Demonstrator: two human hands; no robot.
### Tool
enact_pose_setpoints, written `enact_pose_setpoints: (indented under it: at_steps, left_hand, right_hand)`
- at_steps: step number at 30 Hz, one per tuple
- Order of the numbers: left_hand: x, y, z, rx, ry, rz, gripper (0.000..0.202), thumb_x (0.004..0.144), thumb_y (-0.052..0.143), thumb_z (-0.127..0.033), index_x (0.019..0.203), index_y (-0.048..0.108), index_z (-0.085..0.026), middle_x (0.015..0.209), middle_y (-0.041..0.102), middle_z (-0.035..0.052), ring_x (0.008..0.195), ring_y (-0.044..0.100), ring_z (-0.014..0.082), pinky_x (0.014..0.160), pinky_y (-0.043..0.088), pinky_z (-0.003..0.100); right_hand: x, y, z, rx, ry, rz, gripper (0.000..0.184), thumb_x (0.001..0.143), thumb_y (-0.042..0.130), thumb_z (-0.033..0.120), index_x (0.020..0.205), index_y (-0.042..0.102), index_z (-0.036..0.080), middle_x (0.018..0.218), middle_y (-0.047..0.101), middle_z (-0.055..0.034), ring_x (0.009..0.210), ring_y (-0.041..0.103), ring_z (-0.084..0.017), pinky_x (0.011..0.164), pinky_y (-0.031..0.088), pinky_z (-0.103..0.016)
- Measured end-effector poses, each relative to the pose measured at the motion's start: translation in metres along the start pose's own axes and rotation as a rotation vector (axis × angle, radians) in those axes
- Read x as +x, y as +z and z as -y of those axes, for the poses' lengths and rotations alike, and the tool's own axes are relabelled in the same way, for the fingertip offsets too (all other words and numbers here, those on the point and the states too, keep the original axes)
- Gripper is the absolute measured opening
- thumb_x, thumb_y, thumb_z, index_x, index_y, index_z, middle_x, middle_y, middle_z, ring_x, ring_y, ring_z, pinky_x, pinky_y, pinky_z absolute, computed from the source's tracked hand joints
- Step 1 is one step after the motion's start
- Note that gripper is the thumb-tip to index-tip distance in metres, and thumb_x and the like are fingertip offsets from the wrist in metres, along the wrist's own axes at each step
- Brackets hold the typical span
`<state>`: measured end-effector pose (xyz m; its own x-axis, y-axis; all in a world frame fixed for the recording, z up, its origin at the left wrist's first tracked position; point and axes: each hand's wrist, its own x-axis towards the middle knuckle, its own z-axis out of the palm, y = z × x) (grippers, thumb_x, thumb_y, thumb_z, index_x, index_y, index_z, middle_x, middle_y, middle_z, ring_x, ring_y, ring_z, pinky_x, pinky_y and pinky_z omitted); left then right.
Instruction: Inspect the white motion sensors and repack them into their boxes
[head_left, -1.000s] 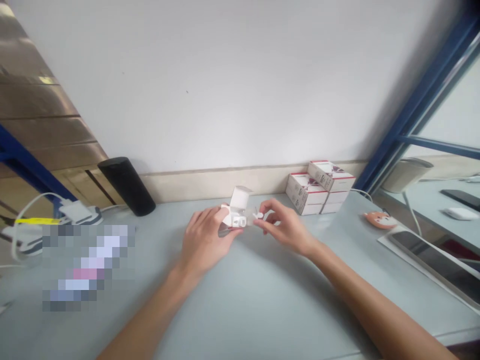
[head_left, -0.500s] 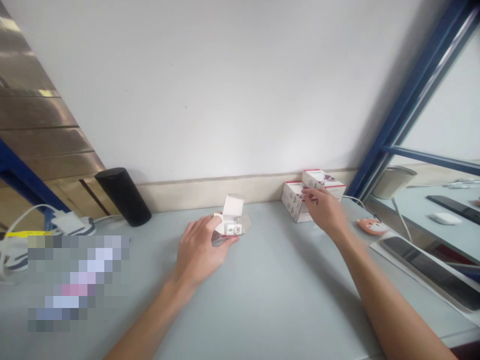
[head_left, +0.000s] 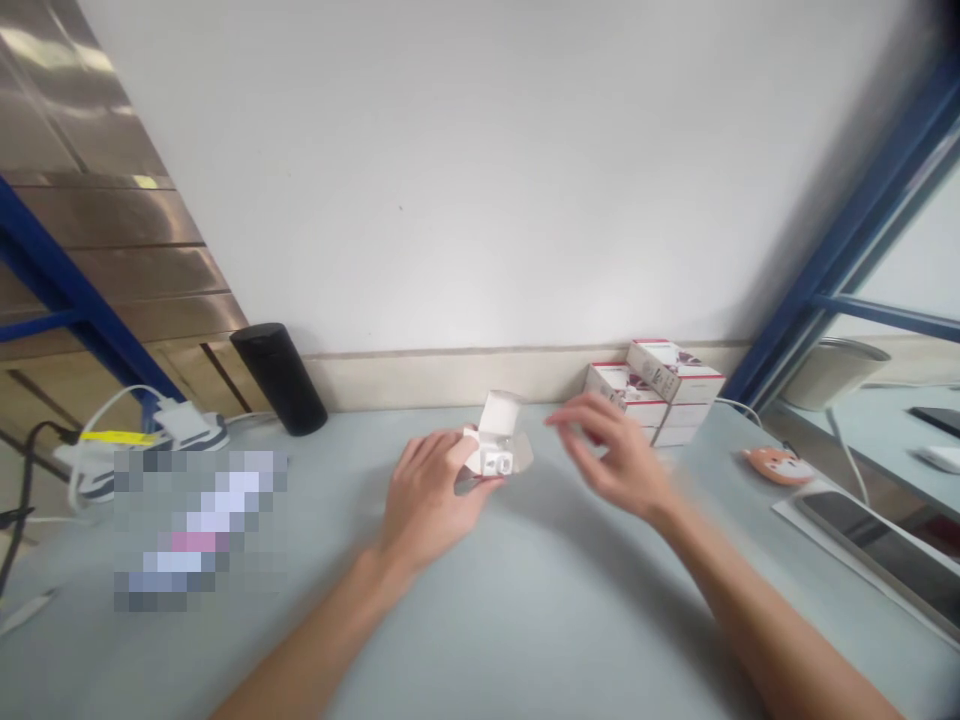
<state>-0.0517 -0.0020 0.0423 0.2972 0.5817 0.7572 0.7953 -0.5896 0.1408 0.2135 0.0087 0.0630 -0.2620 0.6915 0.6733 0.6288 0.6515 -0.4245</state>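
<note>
Fingers and thumb of my left hand (head_left: 435, 485) are wrapped round a small white cardboard box (head_left: 491, 464) above the grey table. Its lid flap (head_left: 500, 412) stands up and a side flap sticks out to the right. White contents show in its open end, too small to name. To the right of this box, my right hand (head_left: 611, 450) hovers with nothing visible in it, the thumb apart from the bent fingers. Behind it are stacked white boxes with red edges (head_left: 694, 390), partly covered by the hand.
A black cylinder (head_left: 279, 378) stands against the wall at the left. Power strips with a white plug (head_left: 180, 420) and cables lie farther left, beside a pixelated area. At the right are an orange animal-faced item (head_left: 778, 465) and a dark phone-like slab (head_left: 877, 550).
My right hand has come away from the stacked boxes and moved left toward the open box, its fingers spreading. My left hand keeps its hold. The camera view has shifted a little.
</note>
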Motion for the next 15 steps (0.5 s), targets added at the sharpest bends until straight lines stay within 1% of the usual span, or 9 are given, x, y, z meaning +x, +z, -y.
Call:
enact_pose_setpoints:
  at_steps: [1,3,6,8,10,12,14,15]
  left_hand:
    - [-0.001,0.001,-0.001,0.001,0.023,0.002,0.037,0.081,0.087,-0.027,0.105,0.059,-0.028,0.108,0.079,0.0025,0.095,0.074,0.0237,0.083,0.053,0.037]
    - [-0.003,0.002,-0.002,0.007,0.074,-0.01,0.036,0.084,0.083,-0.024,0.11,0.059,-0.029,0.11,0.079,0.003,0.099,0.074,0.0234,0.086,0.053,0.037]
    - [-0.006,0.005,-0.001,0.024,0.115,-0.029,0.033,0.088,0.078,-0.023,0.115,0.059,-0.028,0.113,0.078,0.0045,0.102,0.074,0.0234,0.087,0.052,0.037]
    - [-0.007,0.005,0.0,0.028,0.127,-0.028,0.031,0.09,0.077,-0.025,0.115,0.059,-0.028,0.114,0.078,0.005,0.102,0.074,0.0236,0.087,0.052,0.038]
    - [-0.007,0.005,0.001,0.028,0.137,-0.024,0.03,0.09,0.077,-0.026,0.114,0.058,-0.028,0.115,0.078,0.0054,0.102,0.074,0.0241,0.088,0.052,0.038]
    - [-0.006,0.003,0.001,0.02,0.14,-0.035,0.032,0.088,0.079,-0.025,0.113,0.058,-0.028,0.115,0.078,0.0061,0.101,0.074,0.0248,0.087,0.053,0.039]
    - [-0.004,0.002,0.001,0.005,0.114,-0.048,0.035,0.085,0.082,-0.025,0.111,0.058,-0.027,0.111,0.078,0.0062,0.098,0.074,0.0253,0.084,0.053,0.038]
    - [-0.003,0.001,0.002,-0.001,0.09,-0.049,0.037,0.083,0.084,-0.026,0.109,0.058,-0.027,0.108,0.078,0.0058,0.095,0.074,0.0253,0.083,0.054,0.038]
  right_hand:
    - [-0.002,0.008,0.01,0.022,-0.022,0.075,0.024,0.103,0.053,0.032,0.114,0.073,0.028,0.112,0.068,-0.0084,0.085,0.068,-0.02,0.072,0.056,-0.034]
    - [-0.007,0.021,0.024,0.025,-0.084,0.164,0.026,0.102,0.057,0.034,0.124,0.071,0.029,0.121,0.067,-0.0091,0.085,0.068,-0.02,0.076,0.058,-0.037]
    - [-0.01,0.031,0.031,0.001,-0.137,0.195,0.027,0.102,0.059,0.036,0.126,0.068,0.028,0.129,0.064,-0.0114,0.084,0.067,-0.02,0.078,0.058,-0.04]
    - [-0.009,0.031,0.032,0.04,-0.124,0.181,0.023,0.101,0.061,0.034,0.122,0.067,0.027,0.129,0.062,-0.0123,0.092,0.068,-0.022,0.084,0.058,-0.041]
    - [-0.008,0.028,0.033,0.121,-0.109,0.163,0.015,0.1,0.064,0.03,0.114,0.065,0.026,0.129,0.062,-0.0119,0.103,0.067,-0.024,0.091,0.058,-0.042]
    - [-0.005,0.024,0.035,0.192,-0.128,0.129,0.006,0.099,0.063,0.025,0.105,0.063,0.026,0.122,0.065,-0.0104,0.106,0.067,-0.024,0.092,0.058,-0.041]
    - [-0.002,0.018,0.032,0.186,-0.164,0.037,0.005,0.099,0.063,0.022,0.101,0.062,0.027,0.113,0.069,-0.0085,0.103,0.068,-0.023,0.089,0.058,-0.04]
    - [0.0,0.014,0.028,0.141,-0.169,-0.039,0.006,0.099,0.063,0.022,0.101,0.062,0.027,0.11,0.07,-0.008,0.102,0.068,-0.024,0.089,0.057,-0.04]
